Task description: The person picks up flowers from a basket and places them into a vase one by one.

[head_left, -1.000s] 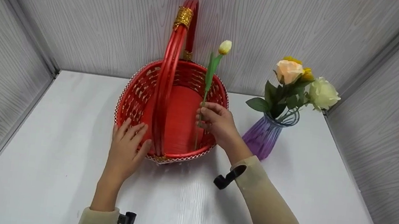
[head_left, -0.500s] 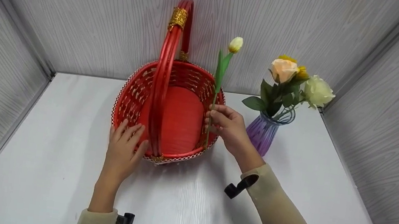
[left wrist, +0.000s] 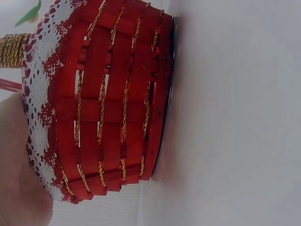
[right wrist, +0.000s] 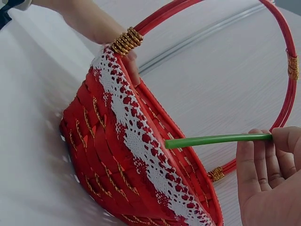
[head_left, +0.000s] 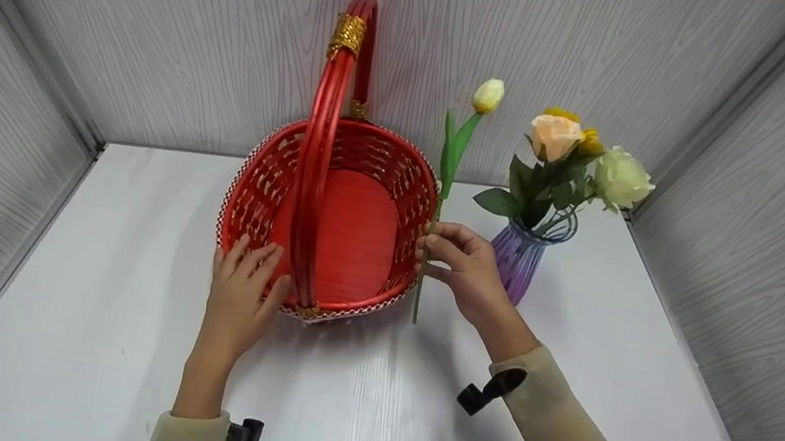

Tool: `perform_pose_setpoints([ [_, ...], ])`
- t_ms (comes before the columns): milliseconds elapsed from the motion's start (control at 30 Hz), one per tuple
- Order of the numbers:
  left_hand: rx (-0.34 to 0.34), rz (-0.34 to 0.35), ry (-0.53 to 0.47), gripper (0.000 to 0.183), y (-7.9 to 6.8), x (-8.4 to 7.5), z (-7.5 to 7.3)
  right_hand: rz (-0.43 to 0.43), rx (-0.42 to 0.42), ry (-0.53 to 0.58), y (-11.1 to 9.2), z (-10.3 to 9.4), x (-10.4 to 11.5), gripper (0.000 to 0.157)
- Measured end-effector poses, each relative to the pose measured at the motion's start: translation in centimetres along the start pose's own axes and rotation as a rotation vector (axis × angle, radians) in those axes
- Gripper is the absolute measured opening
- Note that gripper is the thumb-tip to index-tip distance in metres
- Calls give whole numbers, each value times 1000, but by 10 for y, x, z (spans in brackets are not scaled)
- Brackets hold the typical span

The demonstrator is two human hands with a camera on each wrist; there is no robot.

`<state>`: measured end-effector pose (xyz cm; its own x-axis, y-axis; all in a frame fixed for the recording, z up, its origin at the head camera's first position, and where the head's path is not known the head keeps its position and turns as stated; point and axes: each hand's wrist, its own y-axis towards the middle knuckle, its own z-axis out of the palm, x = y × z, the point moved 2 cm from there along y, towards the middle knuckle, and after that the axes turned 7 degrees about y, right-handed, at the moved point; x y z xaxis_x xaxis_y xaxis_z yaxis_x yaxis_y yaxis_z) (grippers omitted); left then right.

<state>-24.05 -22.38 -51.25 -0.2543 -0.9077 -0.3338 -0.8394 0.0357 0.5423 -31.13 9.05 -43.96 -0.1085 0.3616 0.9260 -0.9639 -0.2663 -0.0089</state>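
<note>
My right hand (head_left: 467, 269) pinches the green stem of a pale yellow-white tulip (head_left: 488, 97) between thumb and fingers. The tulip stands upright just off the right rim of a red woven basket (head_left: 357, 235), its stem's lower end hanging free. In the right wrist view the cut end of the stem (right wrist: 211, 140) is seen near the lace-trimmed rim. My left hand (head_left: 240, 299) rests on the basket's front left rim with its fingers extended over the edge, partly hidden behind that rim in the right wrist view.
A blue-purple glass vase (head_left: 518, 262) stands to the right of the basket, holding a peach rose (head_left: 555, 137), a pale green-white rose (head_left: 622, 177) and yellow flowers. The basket's tall red handle (head_left: 314, 173) arches over it. Grey wood-grain panels (head_left: 221, 27) enclose the white table (head_left: 340, 401).
My right hand has moved rightward with the tulip, bringing the stem from inside the basket to outside its right rim. The left hand has stayed on the rim.
</note>
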Motion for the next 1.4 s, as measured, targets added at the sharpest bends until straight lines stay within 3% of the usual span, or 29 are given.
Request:
perform_pose_setpoints([
  [400, 18, -8, -1, 49, 1, 1, 0, -73, -22, 4, -14, -12, 2, 31],
  [767, 12, -7, -3, 49, 2, -1, 0, -205, -5, 6, -19, -22, 0, 16],
  [1400, 25, -25, -11, 50, 0, 0, 1, -363, -247, 157, -33, -50, 37, 21],
])
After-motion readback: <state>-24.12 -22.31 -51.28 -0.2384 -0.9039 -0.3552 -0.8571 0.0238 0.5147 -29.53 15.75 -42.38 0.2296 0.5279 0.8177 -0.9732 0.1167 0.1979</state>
